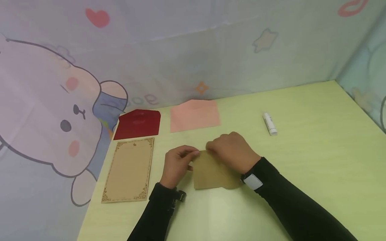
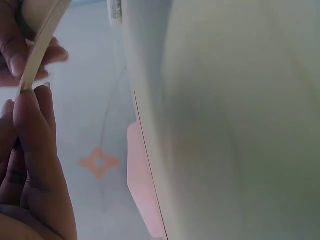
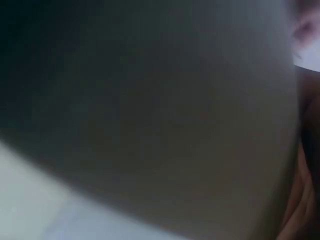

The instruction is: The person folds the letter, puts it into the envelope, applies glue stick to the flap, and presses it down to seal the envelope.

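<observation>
A plain brown paper (image 1: 208,170) is held up between both hands over the middle of the table; whether it is a folded sheet or an envelope I cannot tell. At its top left corner, my left hand (image 1: 178,164) pinches it between thumb and fingers. My right hand (image 1: 233,150) grips the upper edge farther right, its back covering part of the paper. The left wrist view shows the paper's thin edge (image 2: 42,45) running between the fingers of the two hands. Close to the right wrist camera, the paper (image 3: 165,115) appears as a dark blurred surface.
A tan sheet with an ornate border (image 1: 129,170) lies left of my left hand. Behind it are a red envelope (image 1: 138,124) and a pink envelope (image 1: 195,115). A white glue stick (image 1: 269,124) lies at the back right. A printed cloth (image 1: 187,50) hangs behind the table.
</observation>
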`<state>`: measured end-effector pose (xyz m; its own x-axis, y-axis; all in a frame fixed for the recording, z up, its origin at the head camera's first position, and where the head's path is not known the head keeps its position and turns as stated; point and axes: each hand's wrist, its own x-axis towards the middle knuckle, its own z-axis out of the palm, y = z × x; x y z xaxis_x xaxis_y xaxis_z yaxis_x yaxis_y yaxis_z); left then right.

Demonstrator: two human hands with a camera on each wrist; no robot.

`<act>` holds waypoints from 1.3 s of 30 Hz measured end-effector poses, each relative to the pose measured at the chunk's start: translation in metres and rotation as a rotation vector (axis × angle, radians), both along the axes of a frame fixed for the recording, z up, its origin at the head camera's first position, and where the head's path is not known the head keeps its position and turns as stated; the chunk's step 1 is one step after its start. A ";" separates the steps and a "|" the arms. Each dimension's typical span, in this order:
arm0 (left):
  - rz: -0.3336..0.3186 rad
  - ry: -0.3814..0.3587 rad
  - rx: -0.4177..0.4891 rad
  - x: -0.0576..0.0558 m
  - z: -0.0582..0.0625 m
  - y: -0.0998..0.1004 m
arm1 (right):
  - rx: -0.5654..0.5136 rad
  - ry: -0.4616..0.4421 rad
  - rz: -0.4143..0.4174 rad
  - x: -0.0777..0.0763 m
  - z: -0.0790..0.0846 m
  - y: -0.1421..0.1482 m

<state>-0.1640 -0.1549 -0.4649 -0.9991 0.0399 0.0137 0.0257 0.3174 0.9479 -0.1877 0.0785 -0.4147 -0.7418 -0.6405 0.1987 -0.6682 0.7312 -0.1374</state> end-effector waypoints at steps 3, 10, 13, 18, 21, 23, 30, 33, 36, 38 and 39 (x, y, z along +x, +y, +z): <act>0.028 0.021 -0.007 0.002 0.002 0.003 | 0.036 0.035 -0.040 0.001 0.005 0.006; -0.021 0.032 0.010 0.004 0.000 0.013 | -0.037 -0.044 0.039 0.001 0.001 -0.007; -0.018 0.025 0.020 0.006 -0.001 0.013 | -0.043 -0.092 0.014 0.002 -0.001 -0.012; -0.016 0.050 -0.021 0.008 0.004 0.009 | -0.085 -0.178 -0.008 -0.002 -0.001 -0.008; -0.007 0.057 -0.027 0.007 0.007 0.006 | -0.110 -0.206 -0.025 -0.005 0.001 0.003; 0.004 0.044 -0.013 0.006 0.008 0.003 | -0.120 -0.211 -0.034 -0.007 0.002 0.013; 0.036 -0.001 0.030 0.004 0.010 -0.008 | -0.159 -0.236 -0.078 -0.011 0.003 0.049; 0.047 -0.005 0.034 0.003 0.010 -0.010 | -0.207 -0.278 -0.085 -0.011 0.002 0.063; 0.049 -0.009 0.044 0.003 0.011 -0.011 | -0.295 -0.336 -0.081 -0.010 -0.002 0.076; 0.049 -0.013 0.050 0.003 0.011 -0.011 | -0.360 -0.375 -0.085 -0.009 -0.005 0.084; 0.051 -0.013 0.055 0.003 0.011 -0.010 | -0.396 -0.393 -0.089 -0.008 -0.006 0.087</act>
